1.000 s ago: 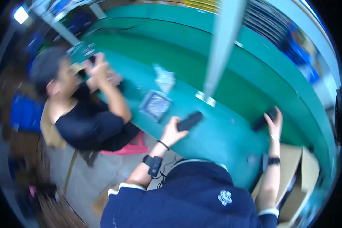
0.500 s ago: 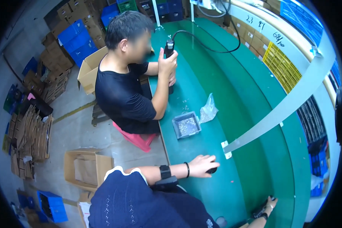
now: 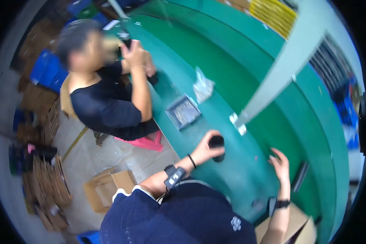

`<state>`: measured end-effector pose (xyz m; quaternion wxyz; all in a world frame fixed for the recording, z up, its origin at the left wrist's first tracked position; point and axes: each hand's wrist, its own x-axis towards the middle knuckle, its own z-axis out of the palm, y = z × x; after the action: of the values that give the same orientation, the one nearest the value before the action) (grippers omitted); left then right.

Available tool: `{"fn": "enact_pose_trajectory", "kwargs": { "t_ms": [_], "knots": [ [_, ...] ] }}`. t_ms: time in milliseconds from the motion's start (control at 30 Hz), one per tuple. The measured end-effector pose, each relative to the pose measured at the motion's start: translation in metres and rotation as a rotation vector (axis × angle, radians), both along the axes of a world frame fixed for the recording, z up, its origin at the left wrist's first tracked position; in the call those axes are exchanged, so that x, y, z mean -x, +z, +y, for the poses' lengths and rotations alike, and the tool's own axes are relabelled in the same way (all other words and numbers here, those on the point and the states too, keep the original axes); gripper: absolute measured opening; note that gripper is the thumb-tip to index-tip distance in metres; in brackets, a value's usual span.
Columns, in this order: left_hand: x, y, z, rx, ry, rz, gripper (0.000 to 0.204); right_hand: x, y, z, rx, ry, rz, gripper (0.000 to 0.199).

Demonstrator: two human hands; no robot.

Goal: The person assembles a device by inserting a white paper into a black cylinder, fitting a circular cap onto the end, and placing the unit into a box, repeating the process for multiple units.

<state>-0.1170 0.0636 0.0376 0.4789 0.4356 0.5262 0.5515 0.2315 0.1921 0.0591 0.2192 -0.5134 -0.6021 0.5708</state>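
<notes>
My left hand [image 3: 206, 149] is closed around a black cylindrical part [image 3: 216, 147] above the green tabletop, its round dark end showing. To the right, my right hand [image 3: 279, 164] is raised over the green surface with its fingers apart and nothing in them. Beside my right wrist a long black piece [image 3: 300, 177] lies on the darker green strip, not touched by the hand. Farther up the table is a grey tray [image 3: 184, 112] of small shiny parts, with a clear plastic bag [image 3: 203, 87] of similar bits next to it.
A co-worker [image 3: 105, 89] in black sits at the far left, hands on a black powered tool. A grey metal post [image 3: 272, 77] rises from the table right of the tray. An open cardboard box [image 3: 290, 223] stands beside my right forearm. Another box [image 3: 110, 185] is on the floor.
The view has turned and shifted. My right hand, earlier at a black object on the green strip, is now apart from it and nearer the left hand. The left hand still holds its black part.
</notes>
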Motion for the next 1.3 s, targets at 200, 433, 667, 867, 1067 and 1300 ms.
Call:
{"fn": "enact_pose_trajectory", "kwargs": {
  "t_ms": [200,433,667,867,1067,1300],
  "knots": [
    [0.013,0.038,0.000,0.058,-0.006,-0.437,0.057,0.142,0.134,-0.045,-0.691,0.413,0.016,0.035],
    [0.013,0.033,-0.022,0.029,-0.053,-0.424,0.059,0.181,0.008,-0.037,-0.636,0.507,-0.588,0.025],
    [0.032,0.024,-0.038,0.065,-0.071,-0.409,0.053,0.153,-0.040,-0.073,-0.477,0.435,-0.518,0.031],
    [0.023,0.015,-0.034,0.102,-0.146,-0.318,0.053,0.130,-0.034,-0.090,-0.439,0.458,-0.446,0.036],
    [0.019,0.016,-0.032,0.083,-0.206,-0.315,0.055,0.141,-0.013,-0.093,-0.397,0.365,-0.347,0.038],
    [0.022,0.011,-0.017,0.072,-0.174,-0.357,0.057,0.079,-0.022,-0.092,-0.360,0.193,-0.486,0.029]
  ]
}}
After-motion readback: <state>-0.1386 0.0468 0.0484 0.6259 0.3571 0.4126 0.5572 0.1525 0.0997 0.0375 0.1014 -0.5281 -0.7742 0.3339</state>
